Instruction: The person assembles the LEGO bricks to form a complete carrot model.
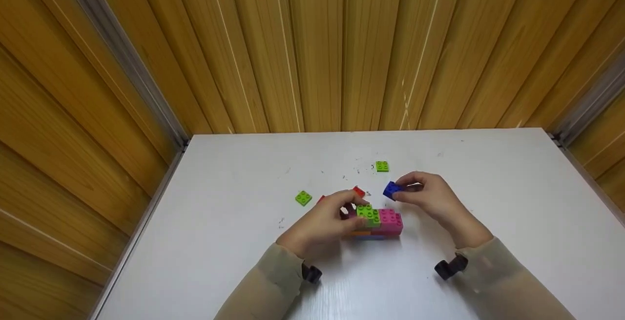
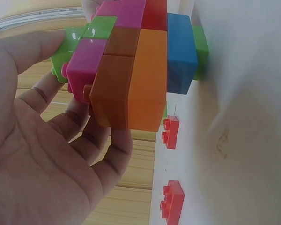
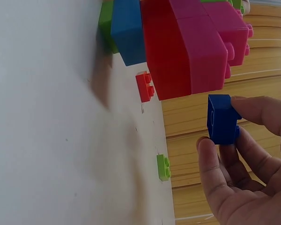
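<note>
My left hand [image 1: 324,222] grips a stepped stack of toy building bricks [image 1: 389,223] from its left side. Its thumb lies at a lime green brick [image 2: 63,49] on top, while the other fingers curl behind the stack. Pink, brown, orange, red and blue layers show below, with a green brick [image 2: 200,51] at the bottom. Up and to the right of the stack, my right hand [image 1: 432,198] pinches a small blue brick [image 3: 221,119] between thumb and fingers. In the right wrist view, this brick is apart from the stack, its studs facing the palm.
Loose bricks lie on the white table [image 1: 234,173] beyond the stack: a green one [image 1: 303,198] to the left, another green one [image 1: 382,166] farther back, and two red ones [image 2: 171,132], partly behind my left hand in the head view. Wood-look panels [image 1: 317,51] enclose the table's back and sides.
</note>
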A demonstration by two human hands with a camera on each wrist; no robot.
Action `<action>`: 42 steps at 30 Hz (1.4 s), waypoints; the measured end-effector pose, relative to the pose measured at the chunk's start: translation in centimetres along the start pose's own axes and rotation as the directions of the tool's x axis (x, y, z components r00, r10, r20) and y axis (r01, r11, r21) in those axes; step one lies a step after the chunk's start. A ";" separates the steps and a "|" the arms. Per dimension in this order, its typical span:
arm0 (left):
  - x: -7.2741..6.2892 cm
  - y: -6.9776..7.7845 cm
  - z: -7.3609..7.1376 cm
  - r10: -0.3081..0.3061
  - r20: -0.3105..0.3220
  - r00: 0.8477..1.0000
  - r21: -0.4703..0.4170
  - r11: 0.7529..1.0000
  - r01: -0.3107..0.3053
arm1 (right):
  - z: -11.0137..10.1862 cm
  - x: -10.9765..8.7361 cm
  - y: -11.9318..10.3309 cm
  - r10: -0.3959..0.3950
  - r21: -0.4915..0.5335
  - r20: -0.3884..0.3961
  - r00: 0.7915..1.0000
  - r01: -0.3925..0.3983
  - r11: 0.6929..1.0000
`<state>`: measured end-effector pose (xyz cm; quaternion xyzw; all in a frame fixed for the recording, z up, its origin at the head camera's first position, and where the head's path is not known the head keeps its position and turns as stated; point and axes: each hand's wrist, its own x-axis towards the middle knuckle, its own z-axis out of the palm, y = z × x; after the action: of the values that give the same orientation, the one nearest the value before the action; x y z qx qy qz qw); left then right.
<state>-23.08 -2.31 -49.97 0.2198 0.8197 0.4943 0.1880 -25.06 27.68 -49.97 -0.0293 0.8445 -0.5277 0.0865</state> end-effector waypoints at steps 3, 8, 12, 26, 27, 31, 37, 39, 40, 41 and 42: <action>-0.1 0.0 0.1 -0.008 0.007 1.000 -0.033 0.999 0.009 | 0.1 -0.3 0.0 -0.011 -0.001 0.006 1.000 0.011 1.000; -0.1 -0.1 0.1 -0.011 0.008 1.000 -0.051 0.999 0.011 | 0.3 -0.9 -0.1 -0.034 0.031 0.020 0.999 0.033 0.999; 0.0 0.0 0.0 -0.002 0.004 1.000 -0.037 0.999 0.002 | 0.5 -1.3 -0.5 -0.042 0.060 0.037 0.998 0.039 0.997; 0.0 0.1 -0.1 0.030 0.005 1.000 -0.014 0.999 -0.030 | 0.8 -2.4 -1.3 -0.132 0.119 0.112 0.985 0.118 0.986; 0.0 0.1 -0.1 0.031 0.005 1.000 -0.011 0.999 -0.031 | 0.8 -2.4 -1.3 -0.142 0.122 0.124 0.982 0.127 0.984; 0.1 0.0 0.0 0.027 0.004 1.000 -0.014 1.000 -0.027 | 1.0 -2.5 -1.1 -0.181 0.132 0.170 0.969 0.159 0.978; 0.0 -0.1 0.0 0.024 0.003 1.000 -0.020 0.999 -0.024 | 1.0 -2.5 -0.8 -0.227 0.145 0.229 0.947 0.198 0.970; 0.0 -0.1 0.0 0.020 0.003 1.000 -0.025 0.999 -0.020 | 1.0 -2.5 -0.7 -0.242 0.143 0.242 0.940 0.212 0.967; 0.0 -0.1 0.0 0.022 0.003 1.000 -0.024 0.999 -0.021 | 1.0 -2.5 -0.7 -0.249 0.140 0.245 0.937 0.220 0.965; 0.0 -0.1 0.0 0.027 0.003 1.000 -0.023 0.999 -0.027 | 1.0 -2.4 -0.7 -0.255 0.134 0.246 0.935 0.227 0.964; 0.0 0.0 0.0 0.031 0.003 1.000 -0.020 0.999 -0.031 | 1.0 -2.4 -0.7 -0.259 0.128 0.247 0.934 0.234 0.964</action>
<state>-23.10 -2.31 -50.02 0.2315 0.8110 0.5048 0.1838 -22.51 26.79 -49.51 -0.2003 0.7888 -0.5661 0.1315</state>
